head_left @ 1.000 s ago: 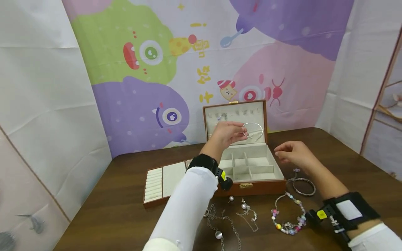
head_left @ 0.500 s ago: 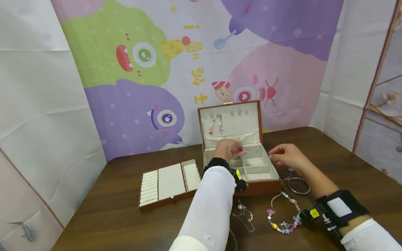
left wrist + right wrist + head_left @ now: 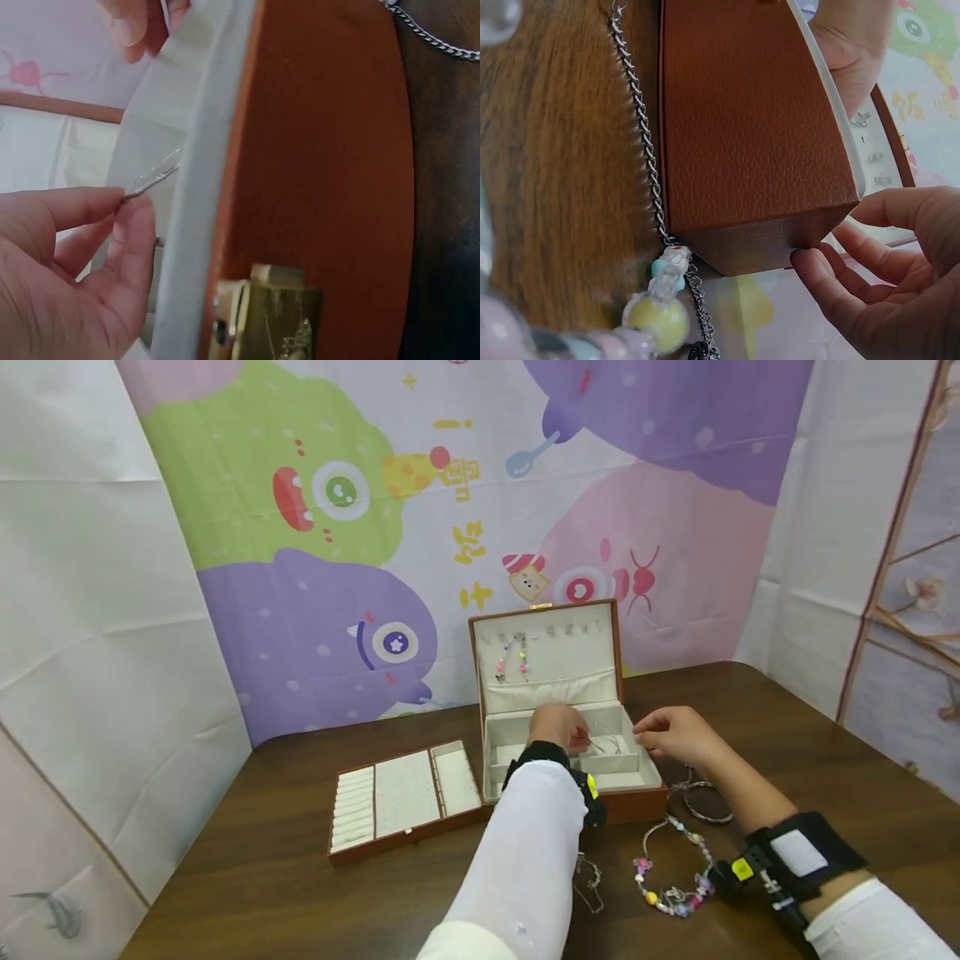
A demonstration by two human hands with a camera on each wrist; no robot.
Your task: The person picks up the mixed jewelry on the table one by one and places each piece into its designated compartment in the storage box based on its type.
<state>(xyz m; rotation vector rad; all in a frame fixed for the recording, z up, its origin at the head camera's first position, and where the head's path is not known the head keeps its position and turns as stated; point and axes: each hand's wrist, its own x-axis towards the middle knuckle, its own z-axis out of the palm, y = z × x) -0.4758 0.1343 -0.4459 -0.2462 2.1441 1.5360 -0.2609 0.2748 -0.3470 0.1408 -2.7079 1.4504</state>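
My left hand reaches down into the open brown jewelry box, over its compartments. Its thumb and fingertips pinch a thin silver bangle, seen nearly edge-on in the left wrist view, inside the box behind the front wall. My right hand is at the box's right side, fingers loosely bent, fingertips right at the rim and holding nothing. In the right wrist view its fingertips overlap the box's corner. The left forearm hides part of the box's front and some jewelry on the table.
A beaded bracelet lies in front of the box, with another silver bangle to the right. A thin chain lies near the left sleeve. The lift-out tray sits left of the box. A colorful bracelet hangs in the lid.
My left hand has lowered the silver bangle from in front of the lid into the box. The right hand stays beside the box, fingertips now at its rim. The head view has shifted slightly.
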